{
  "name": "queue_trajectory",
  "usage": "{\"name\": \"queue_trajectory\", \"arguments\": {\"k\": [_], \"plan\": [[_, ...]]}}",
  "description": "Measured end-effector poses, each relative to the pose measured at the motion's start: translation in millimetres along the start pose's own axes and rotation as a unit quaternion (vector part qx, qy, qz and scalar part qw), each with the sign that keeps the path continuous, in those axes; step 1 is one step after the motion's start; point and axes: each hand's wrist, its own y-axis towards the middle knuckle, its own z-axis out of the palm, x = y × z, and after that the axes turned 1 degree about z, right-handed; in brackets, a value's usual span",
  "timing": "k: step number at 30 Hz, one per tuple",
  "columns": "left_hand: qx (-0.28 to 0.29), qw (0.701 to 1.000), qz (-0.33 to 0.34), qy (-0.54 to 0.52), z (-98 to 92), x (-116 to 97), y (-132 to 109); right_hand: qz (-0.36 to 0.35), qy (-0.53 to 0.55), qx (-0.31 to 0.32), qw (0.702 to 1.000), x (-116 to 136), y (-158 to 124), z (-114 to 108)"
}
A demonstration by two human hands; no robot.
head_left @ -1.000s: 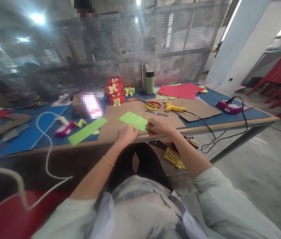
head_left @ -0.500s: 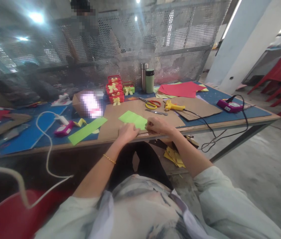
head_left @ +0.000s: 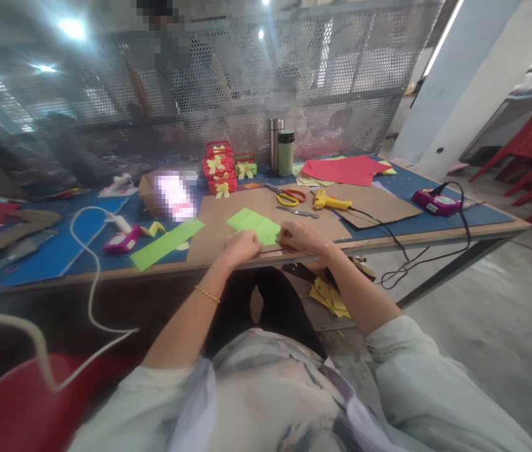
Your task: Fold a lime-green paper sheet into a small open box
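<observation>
A light green sheet of paper (head_left: 252, 222) lies on the brown cardboard (head_left: 211, 216) near the table's front edge. My left hand (head_left: 243, 247) is closed at the paper's near left edge, its fingertips pressed onto it. At the near right corner, my right hand (head_left: 302, 238) is closed too, with fingers and thumb pinching the same paper. Just beyond my hands lie a grey blade (head_left: 298, 213), scissors with red and yellow handles (head_left: 289, 198) and a yellow glue gun (head_left: 330, 200). To the left rests a light green paper strip (head_left: 166, 245).
Red boxes with yellow bows (head_left: 219, 172) are stacked at the back, beside a green flask (head_left: 286, 154) and a steel flask (head_left: 276, 141). A lit phone (head_left: 174, 196) leans on the left. Red paper sheets (head_left: 345, 169) and a purple power box (head_left: 436, 199) sit right.
Both hands stay at the green paper with almost the same grip. The whole view has shifted very slightly; nothing else has visibly moved.
</observation>
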Motion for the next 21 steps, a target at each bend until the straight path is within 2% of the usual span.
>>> {"name": "queue_trajectory", "arguments": {"k": [6, 14, 21], "plan": [[0.003, 1.000, 0.007, -0.021, -1.4, 2.9, -3.2, 0.005, 0.008, -0.001, 1.000, 0.2, -1.0, -0.4], [-0.016, 1.000, -0.014, 0.016, 6.3, -0.5, 7.1, 0.005, 0.004, -0.007, 1.000, -1.0, -0.2, 2.0], [-0.009, 1.000, -0.005, 0.001, 1.7, 0.8, 4.2, 0.006, 0.004, -0.007, 1.000, -0.2, -0.5, 1.5]]}}
